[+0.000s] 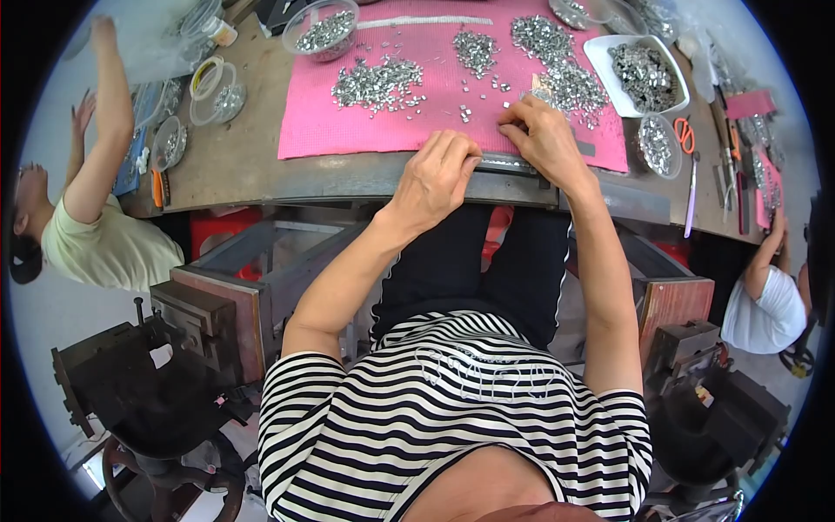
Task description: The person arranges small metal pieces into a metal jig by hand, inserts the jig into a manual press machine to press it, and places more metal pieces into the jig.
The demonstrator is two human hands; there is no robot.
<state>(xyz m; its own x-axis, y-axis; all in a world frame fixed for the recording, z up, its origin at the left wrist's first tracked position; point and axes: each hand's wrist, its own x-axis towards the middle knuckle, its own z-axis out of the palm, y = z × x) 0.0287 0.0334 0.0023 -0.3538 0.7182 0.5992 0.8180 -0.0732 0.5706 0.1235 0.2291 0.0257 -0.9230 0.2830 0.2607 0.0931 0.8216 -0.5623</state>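
Observation:
At the table's near edge my left hand (437, 171) is closed, fingertips pinched together at the end of a narrow metal strip (506, 162). Whatever it pinches is too small and hidden to make out. The strip lies along the edge and carries a row of small shiny pieces. My right hand (546, 137) hovers over the pink mat (309, 122), thumb and forefinger slightly apart, with nothing visible between them. A few loose silvery metal pieces (465, 113) lie near its fingertips. Behind it spreads a bigger heap of such pieces (574, 87).
More heaps (378, 85) cover the mat. A clear bowl (322, 35) stands at the back left, a white tray (678, 96) at the right. Orange-handled scissors (685, 135) and a purple-handled tool (691, 204) lie further right. Other people sit at both sides.

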